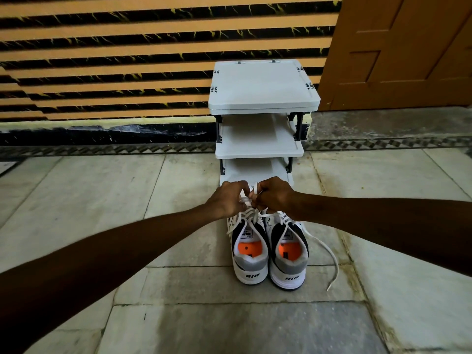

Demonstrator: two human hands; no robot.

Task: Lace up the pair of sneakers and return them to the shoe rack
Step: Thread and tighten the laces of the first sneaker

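Pinching a white lace [247,200], left grip [229,200] and right grip [277,198] meet above the left sneaker [251,267]. Its toe points to the shoe rack [263,98] just beyond. The right sneaker [290,272] trails a loose lace [329,254].

Striped orange-and-black wall [127,60], brown wooden door [396,47], grey stone floor [102,200]

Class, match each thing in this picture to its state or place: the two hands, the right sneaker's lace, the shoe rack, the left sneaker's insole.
1 left hand and right hand
2 right sneaker's lace
3 shoe rack
4 left sneaker's insole

a orange
b pinching the left sneaker's lace
c trailing loose on the floor
d by the striped wall

Pairs: 1-b, 2-c, 3-d, 4-a.
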